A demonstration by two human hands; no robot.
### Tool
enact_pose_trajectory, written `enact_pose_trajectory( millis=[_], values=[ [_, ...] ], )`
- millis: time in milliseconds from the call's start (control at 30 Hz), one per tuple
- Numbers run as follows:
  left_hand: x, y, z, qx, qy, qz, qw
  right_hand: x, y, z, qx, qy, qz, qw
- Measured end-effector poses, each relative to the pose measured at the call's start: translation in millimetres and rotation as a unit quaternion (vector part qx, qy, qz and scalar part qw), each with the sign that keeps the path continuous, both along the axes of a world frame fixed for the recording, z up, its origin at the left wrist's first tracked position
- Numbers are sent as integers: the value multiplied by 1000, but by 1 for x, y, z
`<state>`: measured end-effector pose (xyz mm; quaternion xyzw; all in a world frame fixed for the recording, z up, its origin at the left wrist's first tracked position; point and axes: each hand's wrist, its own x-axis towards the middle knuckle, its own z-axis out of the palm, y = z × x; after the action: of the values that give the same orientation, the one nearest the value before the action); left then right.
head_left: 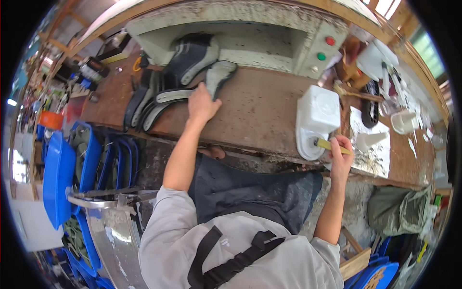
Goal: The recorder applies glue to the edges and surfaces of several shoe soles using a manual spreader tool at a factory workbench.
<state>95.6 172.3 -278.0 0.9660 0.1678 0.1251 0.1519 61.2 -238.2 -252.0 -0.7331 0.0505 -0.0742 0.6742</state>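
My left hand [202, 103] lies flat on the brown workbench [260, 111], its fingers touching a pale grey shoe sole [219, 74] at the near end of a fanned stack of dark and grey soles [159, 94]. My right hand [342, 151] is closed on a yellow-handled brush [331, 145]. The brush tip sits in the mouth of a white plastic jug [315, 120] lying on its side at the bench's front edge.
A pale machine housing [250, 33] with a red and a green button stands behind the bench. White tubs and glue-stained paper [373, 151] lie to the right. Blue crates [72, 164] stand at the left, a green sack [397, 209] at the right.
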Motion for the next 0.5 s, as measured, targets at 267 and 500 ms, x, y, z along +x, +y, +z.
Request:
enact_pose_trajectory(
  millis=[267, 500],
  values=[
    [-22, -35, 24, 95, -104, -76, 987, -1, -7, 7, 8, 75, 45, 996],
    [57, -184, 46, -218, 8, -464, 859, -5, -15, 17, -7, 57, 101, 993]
  ],
)
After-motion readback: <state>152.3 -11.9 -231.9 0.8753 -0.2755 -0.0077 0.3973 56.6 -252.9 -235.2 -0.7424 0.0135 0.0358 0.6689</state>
